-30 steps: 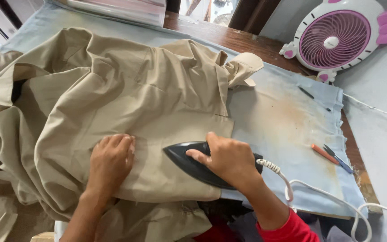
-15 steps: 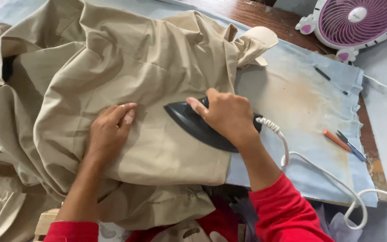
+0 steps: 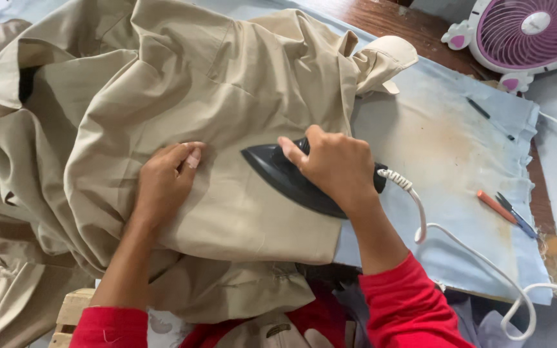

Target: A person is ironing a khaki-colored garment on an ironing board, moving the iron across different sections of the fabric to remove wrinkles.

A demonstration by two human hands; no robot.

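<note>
While my right hand (image 3: 333,164) is wrapped tight round the handle of the black iron (image 3: 291,180), its pointed nose aims left, straight at my left hand (image 3: 162,183), which lies flat with fingers loosely curled, pressing the beige garment (image 3: 182,96) down, gripping nothing. That's my first worry: those fingertips sit just beside the iron's tip, and a quick push left could burn them. The iron rests on the flat near stretch of cloth, and if it sits in one spot too long, I reckon the fabric scorches; the pale blue ironing cover (image 3: 446,148) to the right already has a brownish stain. Ridges of bunched cloth lie to the far left, and running over them could press in creases. The white coiled cord (image 3: 420,212) trails off to the near right and could snag on the board's edge. Further right lie an orange pen (image 3: 496,206) and a dark one; far right stands a purple-and-white fan (image 3: 530,29).
</note>
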